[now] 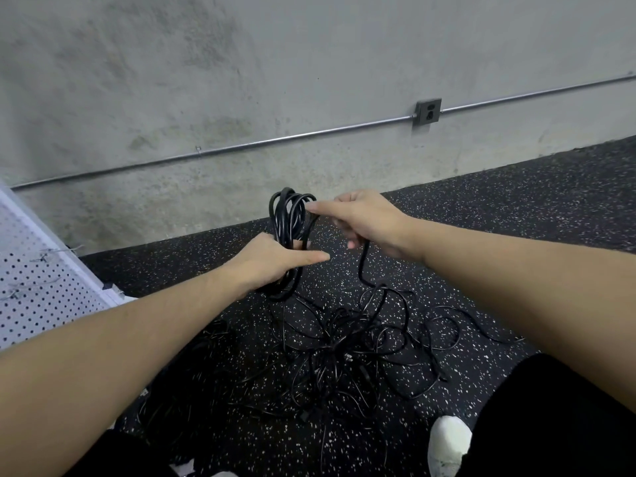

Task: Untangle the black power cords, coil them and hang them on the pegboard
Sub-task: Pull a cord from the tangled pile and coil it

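From the head camera, a partly wound coil (290, 220) of smooth black power cord is held upright above the floor by the left hand (275, 259), whose fingers are curled round the bundle of loops while the thumb is stretched out straight to the right. The top of the coil is touched by the extended index finger of the right hand (361, 218), and a loose strand (363, 266) of the same cord is gripped in that hand's curled lower fingers and hangs down from it. A tangled heap (347, 349) of thin black cords is spread below on the speckled black rubber floor (516, 218). A white perforated pegboard (38, 290) with wire hooks is seen at the left edge, against a rough grey concrete wall (241, 80) crossed by a metal pipe (275, 141) and a grey socket box (427, 111). A white shoe (449, 442) is seen at the lower right.
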